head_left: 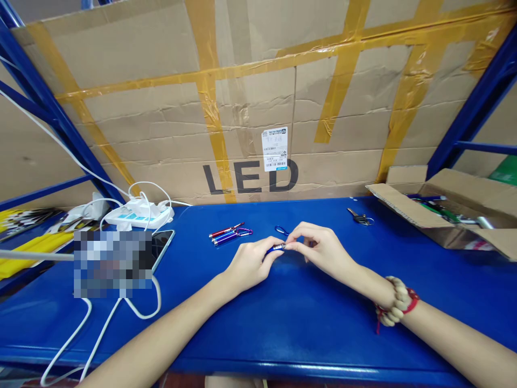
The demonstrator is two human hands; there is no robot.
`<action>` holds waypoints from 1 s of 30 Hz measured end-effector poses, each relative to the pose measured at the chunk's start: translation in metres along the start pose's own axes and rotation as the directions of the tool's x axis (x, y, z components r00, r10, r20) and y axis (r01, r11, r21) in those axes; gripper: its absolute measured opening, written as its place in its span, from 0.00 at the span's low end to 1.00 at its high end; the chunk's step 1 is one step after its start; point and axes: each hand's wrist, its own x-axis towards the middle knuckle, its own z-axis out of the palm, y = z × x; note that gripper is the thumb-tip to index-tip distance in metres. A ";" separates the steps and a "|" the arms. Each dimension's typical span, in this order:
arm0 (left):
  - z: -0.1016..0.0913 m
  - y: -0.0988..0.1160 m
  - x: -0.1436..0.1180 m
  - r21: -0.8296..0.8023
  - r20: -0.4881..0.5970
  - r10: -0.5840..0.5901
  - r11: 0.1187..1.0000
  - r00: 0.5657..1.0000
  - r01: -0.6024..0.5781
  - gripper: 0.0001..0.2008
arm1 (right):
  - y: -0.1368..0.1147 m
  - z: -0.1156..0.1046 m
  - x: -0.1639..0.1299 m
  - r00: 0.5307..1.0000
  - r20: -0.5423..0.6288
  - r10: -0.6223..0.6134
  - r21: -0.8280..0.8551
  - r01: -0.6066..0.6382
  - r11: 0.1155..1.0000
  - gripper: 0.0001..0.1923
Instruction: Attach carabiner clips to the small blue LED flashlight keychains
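Observation:
My left hand (250,264) is closed, its thumb and fingers gripping a small blue metal tube (276,248), which looks like the body of a keychain flashlight. At the tube's right end, the thumb and index finger of my right hand (317,242) pinch together; what lies between them is too small to make out. Just behind the right fingertips lies a blue carabiner clip (281,230). Left of the hands, red and blue-purple keychain flashlights (226,236) with clips rest side by side on the blue table (307,318).
At the right stands an open cardboard box (432,226) with assorted small parts. Keys (358,217) lie beside it. On the left are a white power strip (139,215), a phone (163,245) and looping white cables (157,302). A large taped carton (250,108) backs the table.

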 end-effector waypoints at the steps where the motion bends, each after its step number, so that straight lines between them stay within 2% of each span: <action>1: 0.000 0.001 0.000 0.000 -0.001 -0.011 1.000 1.000 0.011 0.09 | -0.001 0.000 0.000 1.000 0.002 -0.003 -0.006 0.003 1.000 0.14; 8: 0.000 0.006 0.002 0.046 0.051 -0.133 0.990 0.990 0.131 0.09 | 0.003 -0.005 0.005 0.999 0.023 0.027 -0.058 -0.025 0.998 0.12; 12: 0.000 0.006 0.002 0.034 0.049 -0.158 0.987 0.986 0.157 0.09 | 0.010 -0.018 0.011 0.992 -0.095 0.080 -0.202 -0.098 0.975 0.13; 15: -0.002 0.006 0.003 0.023 0.029 -0.159 0.987 0.987 0.158 0.09 | 0.016 -0.033 0.015 0.985 -0.169 0.033 -0.428 -0.103 0.898 0.13; 17: -0.002 0.006 0.003 0.012 0.028 -0.167 0.986 0.986 0.166 0.09 | 0.021 -0.042 0.016 0.986 -0.166 0.024 -0.573 -0.116 0.811 0.12; 20: -0.002 0.007 0.002 -0.001 0.044 -0.173 0.985 0.984 0.174 0.09 | 0.028 -0.051 0.018 0.992 -0.079 0.099 -0.704 -0.126 0.699 0.10; 22: -0.001 0.007 0.002 -0.004 0.059 -0.174 0.985 0.983 0.174 0.10 | 0.034 -0.051 0.019 0.988 0.018 0.151 -0.738 -0.088 0.669 0.09; 24: -0.001 0.007 0.002 -0.002 0.074 -0.182 0.983 0.981 0.182 0.11 | 0.037 -0.049 0.020 0.980 0.089 0.180 -0.739 -0.056 0.671 0.07; 26: -0.001 0.007 0.002 0.004 0.076 -0.189 0.982 0.979 0.190 0.11 | 0.039 -0.049 0.020 0.976 0.110 0.188 -0.710 -0.055 0.702 0.06; 30: 0.000 0.006 0.003 0.019 0.061 -0.186 0.982 0.981 0.185 0.13 | 0.036 -0.057 0.021 0.984 -0.027 0.177 -0.636 -0.154 0.756 0.13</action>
